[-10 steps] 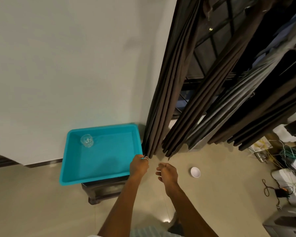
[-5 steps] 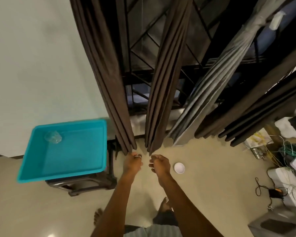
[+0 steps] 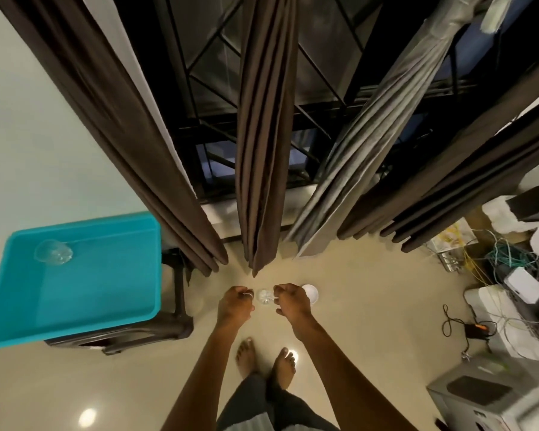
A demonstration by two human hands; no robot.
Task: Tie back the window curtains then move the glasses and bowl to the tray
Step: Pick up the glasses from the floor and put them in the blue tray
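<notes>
Dark brown curtains hang loose before the window: a left panel (image 3: 128, 144), a middle panel (image 3: 265, 144) and right panels (image 3: 467, 169), with a grey curtain (image 3: 371, 144) between them. My left hand (image 3: 234, 307) and right hand (image 3: 293, 301) are held side by side below the middle panel's hem, fingers curled in, with nothing visible in them. A clear glass (image 3: 265, 297) shows between the hands, on the floor below. A white bowl (image 3: 312, 293) sits on the floor, partly hidden behind my right hand. A teal tray (image 3: 75, 312) at left holds another clear glass (image 3: 53, 251).
The tray rests on a dark low stand (image 3: 175, 306) beside the wall. Tangled cables (image 3: 504, 259), white boxes (image 3: 523, 284) and a grey device (image 3: 479, 396) crowd the floor at right. My bare feet (image 3: 265, 362) stand on beige tiles.
The view has swung right and down, so the tray slid to the left. My left hand has left the left curtain's edge; both hands now hang over the glass on the floor.
</notes>
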